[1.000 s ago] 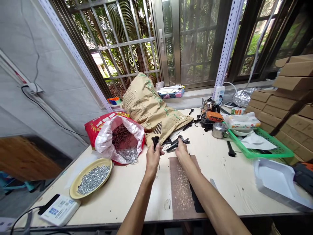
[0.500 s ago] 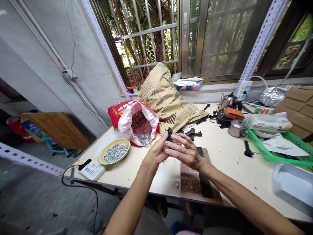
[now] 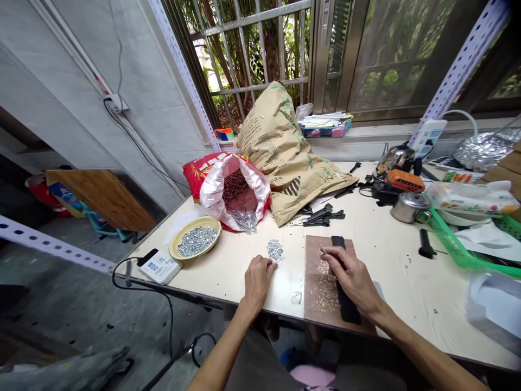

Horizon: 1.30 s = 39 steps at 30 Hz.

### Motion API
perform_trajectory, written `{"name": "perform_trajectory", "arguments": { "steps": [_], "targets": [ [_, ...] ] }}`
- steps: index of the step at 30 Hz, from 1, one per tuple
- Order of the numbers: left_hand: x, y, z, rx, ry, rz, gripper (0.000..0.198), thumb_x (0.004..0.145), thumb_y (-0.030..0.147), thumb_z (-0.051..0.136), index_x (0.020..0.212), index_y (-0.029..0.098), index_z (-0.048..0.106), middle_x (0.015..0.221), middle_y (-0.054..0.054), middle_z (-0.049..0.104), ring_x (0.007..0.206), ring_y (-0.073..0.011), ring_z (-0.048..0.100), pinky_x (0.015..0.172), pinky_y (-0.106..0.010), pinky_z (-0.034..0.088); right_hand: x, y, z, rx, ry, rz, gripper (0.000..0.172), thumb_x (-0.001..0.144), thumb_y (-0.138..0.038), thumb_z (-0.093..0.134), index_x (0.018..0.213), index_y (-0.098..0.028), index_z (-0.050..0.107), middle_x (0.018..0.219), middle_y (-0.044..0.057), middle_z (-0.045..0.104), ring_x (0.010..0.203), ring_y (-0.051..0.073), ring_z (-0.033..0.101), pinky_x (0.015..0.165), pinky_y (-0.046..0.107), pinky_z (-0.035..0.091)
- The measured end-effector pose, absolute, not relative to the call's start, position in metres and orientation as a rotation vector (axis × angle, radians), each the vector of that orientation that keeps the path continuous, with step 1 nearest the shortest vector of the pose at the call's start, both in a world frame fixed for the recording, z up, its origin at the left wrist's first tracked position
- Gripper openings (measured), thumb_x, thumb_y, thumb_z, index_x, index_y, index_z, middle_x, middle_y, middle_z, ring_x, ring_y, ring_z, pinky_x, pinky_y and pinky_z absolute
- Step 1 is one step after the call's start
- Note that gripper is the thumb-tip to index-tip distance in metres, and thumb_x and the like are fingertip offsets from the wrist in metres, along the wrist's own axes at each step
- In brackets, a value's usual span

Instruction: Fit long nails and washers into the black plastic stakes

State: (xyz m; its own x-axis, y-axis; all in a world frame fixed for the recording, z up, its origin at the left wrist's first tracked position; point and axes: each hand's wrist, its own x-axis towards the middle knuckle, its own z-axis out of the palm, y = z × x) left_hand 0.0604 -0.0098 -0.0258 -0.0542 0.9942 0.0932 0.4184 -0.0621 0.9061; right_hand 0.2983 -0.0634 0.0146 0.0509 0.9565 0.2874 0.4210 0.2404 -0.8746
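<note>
one pale worktop (image 3: pixel 382 244): set below a barred window (image 3: pixel 252 49), grey wall (image 3: pixel 163 98) to the left, grey speckled floor beyond.
brown board (image 3: pixel 315 304): flat on the worktop, strewn with pale crumbs, a black strip (image 3: pixel 348 304) along its right part.
small metal pieces (image 3: pixel 275 251): a loose patch on the worktop, left of the board; more lie in a yellow dish (image 3: pixel 173 243).
left hand (image 3: pixel 257 279): at the patch's near edge, fingers curled, thumb near the forefinger; cannot tell whether it grips anything.
right hand (image 3: pixel 352 274): over the board, thumb and forefinger pinching a thin silvery piece (image 3: pixel 323 249).
sacks: red sack (image 3: pixel 194 182), mouth wide, rust-coloured pieces inside; paper sack (image 3: pixel 277 141) slumped behind, contents hidden.
black parts (image 3: pixel 319 217): heaped by the paper sack, overlapping, hard to count.
covered: part of the strip, by the right hand.
cut off: green basket (image 3: pixel 445 239) and whitish tray (image 3: pixel 492 304), at the right edge.
</note>
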Motion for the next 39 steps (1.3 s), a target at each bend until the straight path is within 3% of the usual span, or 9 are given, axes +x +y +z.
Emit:
{"name": "perform_trajectory", "arguments": {
  "steps": [6, 9, 12, 17, 39],
  "targets": [
    [0.067, -0.010, -0.028, 1.452, 1.498, 1.135, 0.012, 0.066, 0.021, 0.070, 0.056, 0.023, 0.064, 0.069, -0.004, 0.054, 0.080, -0.0214, 0.052, 0.069, -0.026, 0.039, 0.297, -0.066, 0.018, -1.360, -1.529, 0.594, 0.024, 0.091, -0.032, 0.048, 0.108, -0.022, 0.060, 0.094, 0.006, 0.061, 0.080, 0.018, 0.059, 0.068, 0.029, 0.049],
    [0.068, -0.010, -0.020, 1.184, 1.401, 1.091, 0.012, 0.064, 0.029, 0.073, 0.063, 0.020, 0.066, 0.068, -0.004, 0.057, 0.065, -0.0172, 0.053, 0.058, -0.024, 0.041, 0.289, -0.062, 0.026, -1.252, -1.671, 0.533, 0.022, 0.091, -0.028, 0.048, 0.106, -0.023, 0.063, 0.092, 0.006, 0.060, 0.083, 0.019, 0.059, 0.072, 0.030, 0.050],
    [0.071, -0.016, -0.005, 1.004, 1.290, 1.015, 0.027, 0.065, 0.041, 0.072, 0.073, 0.015, 0.067, 0.068, -0.004, 0.061, 0.053, -0.0120, 0.051, 0.052, -0.025, 0.045, 0.279, -0.060, 0.028, -1.162, -1.842, 0.523, 0.025, 0.092, -0.024, 0.045, 0.110, -0.024, 0.063, 0.088, 0.006, 0.057, 0.079, 0.018, 0.058, 0.069, 0.029, 0.050],
    [0.085, -0.033, 0.021, 0.596, 0.977, 0.980, 0.031, 0.058, 0.030, 0.081, 0.077, 0.012, 0.066, 0.072, -0.004, 0.065, 0.057, -0.0080, 0.056, 0.057, -0.022, 0.052, 0.267, -0.062, 0.027, -1.164, -1.952, 0.484, 0.027, 0.093, -0.023, 0.042, 0.113, -0.025, 0.061, 0.085, 0.005, 0.055, 0.074, 0.016, 0.057, 0.067, 0.027, 0.050],
    [0.106, -0.047, 0.030, 0.819, 1.047, 0.974, 0.029, 0.065, 0.032, 0.076, 0.081, 0.009, 0.070, 0.071, -0.005, 0.067, 0.057, -0.0093, 0.058, 0.061, -0.025, 0.053, 0.277, -0.075, 0.028, -1.290, -2.054, 0.247, 0.024, 0.095, -0.024, 0.041, 0.104, -0.021, 0.062, 0.087, 0.004, 0.058, 0.075, 0.014, 0.058, 0.068, 0.024, 0.047]
  ]
}}
